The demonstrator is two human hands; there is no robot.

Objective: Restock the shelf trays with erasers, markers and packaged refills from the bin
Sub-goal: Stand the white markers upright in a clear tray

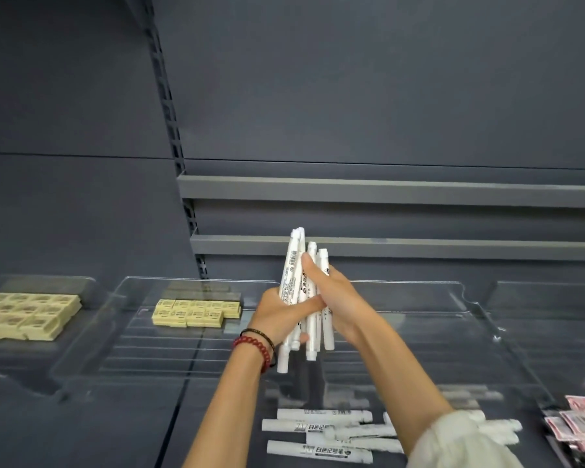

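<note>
Both my hands hold one upright bundle of several white markers (293, 261) above the clear middle tray (419, 332). My left hand (281, 315), with bead bracelets at the wrist, grips the bundle from the left. My right hand (331, 295) wraps it from the right, thumb across the front. More white markers (318, 430) lie flat at the near end of the same tray. Yellow erasers (196, 312) sit in a block at the tray's far left corner.
A second clear tray (88, 292) on the left holds more yellow erasers (27, 315). Red-and-pink packaged refills (578, 423) lie at the right edge. Two grey shelf rails (419, 248) run behind, against the dark back panel.
</note>
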